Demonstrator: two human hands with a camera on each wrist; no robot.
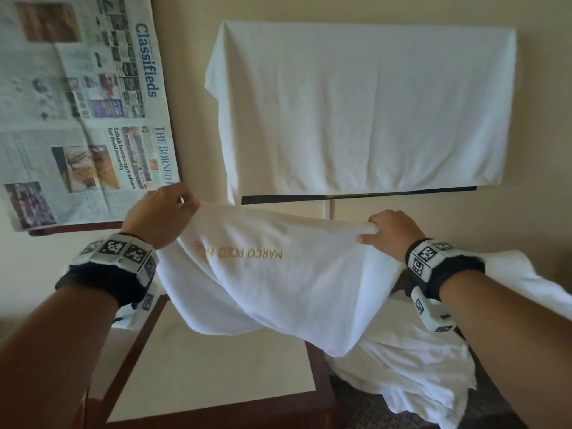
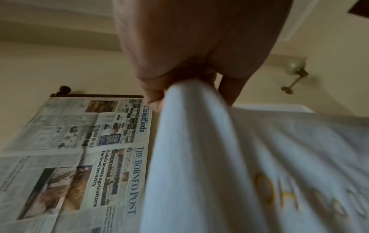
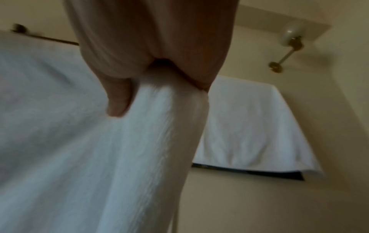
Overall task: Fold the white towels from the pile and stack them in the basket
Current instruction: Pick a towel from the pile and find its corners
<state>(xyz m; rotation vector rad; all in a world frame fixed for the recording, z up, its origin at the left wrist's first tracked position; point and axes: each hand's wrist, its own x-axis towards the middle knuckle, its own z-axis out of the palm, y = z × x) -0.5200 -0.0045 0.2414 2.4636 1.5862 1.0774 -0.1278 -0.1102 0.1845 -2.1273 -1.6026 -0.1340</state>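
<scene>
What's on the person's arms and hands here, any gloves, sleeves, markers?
No gloves or sleeves: both forearms are bare. The left hand and right hand each have a black wrist strap carrying white blocks printed with black square fiducial markers. No cables visible.

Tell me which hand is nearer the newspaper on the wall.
Left. The left hand grips the towel just below the newspaper; the right hand grips its far end.

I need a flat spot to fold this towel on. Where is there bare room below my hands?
The pale tabletop inside its dark wood rim, left of the towel pile, looks bare where visible; the held towel hides its far part. The right side is crowded by the pile.
</scene>
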